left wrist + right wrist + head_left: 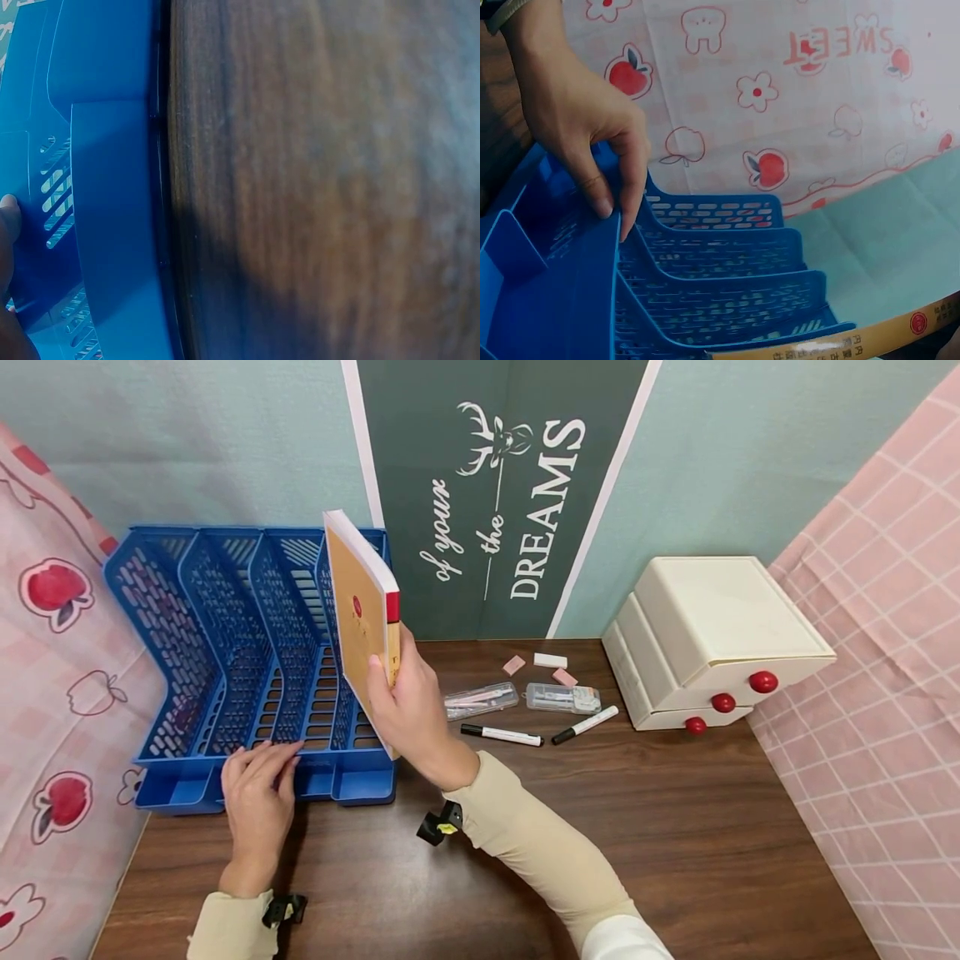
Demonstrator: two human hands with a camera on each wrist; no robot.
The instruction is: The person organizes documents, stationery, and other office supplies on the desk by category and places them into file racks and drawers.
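Note:
Upright in the head view, a thick yellow book (356,627) with a red-tipped spine is held by my right hand (420,710), thumb on the cover and fingers around the spine side. It stands at the rightmost slot of a blue plastic file rack (153,627); whether its lower end touches the rack is unclear. My left hand (258,793) grips the rack's front edge, and the right wrist view shows thumb and fingers pinching that edge. Part of the book (885,334) also appears there at the bottom right.
Right of the rack lie two markers (502,735), two clear plastic cases (562,697), and several small erasers (550,660). A white drawer box (735,610) with red knobs stands at the right. Patterned cloth hangs at both sides of the brown wooden table (675,827).

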